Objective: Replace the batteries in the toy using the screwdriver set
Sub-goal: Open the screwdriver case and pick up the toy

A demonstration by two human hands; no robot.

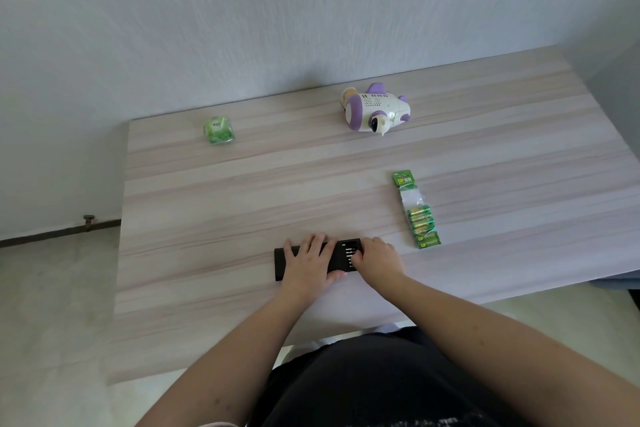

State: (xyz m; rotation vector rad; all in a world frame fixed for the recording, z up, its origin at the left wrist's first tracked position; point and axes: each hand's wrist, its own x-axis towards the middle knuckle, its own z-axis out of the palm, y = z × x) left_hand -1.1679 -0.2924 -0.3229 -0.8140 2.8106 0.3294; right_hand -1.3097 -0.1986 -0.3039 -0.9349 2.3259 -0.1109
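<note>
Both hands, left hand and right hand, clasp the black screwdriver set case, lying long-axis nine-to-three at the tabletop's six-o'clock edge, toy airplane at twelve.

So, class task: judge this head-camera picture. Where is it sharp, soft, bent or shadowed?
Head view: even, soft daylight, no glare; table edges splay from wide-angle distortion; toy casts a faint shadow; battery pack print slightly soft.
</note>
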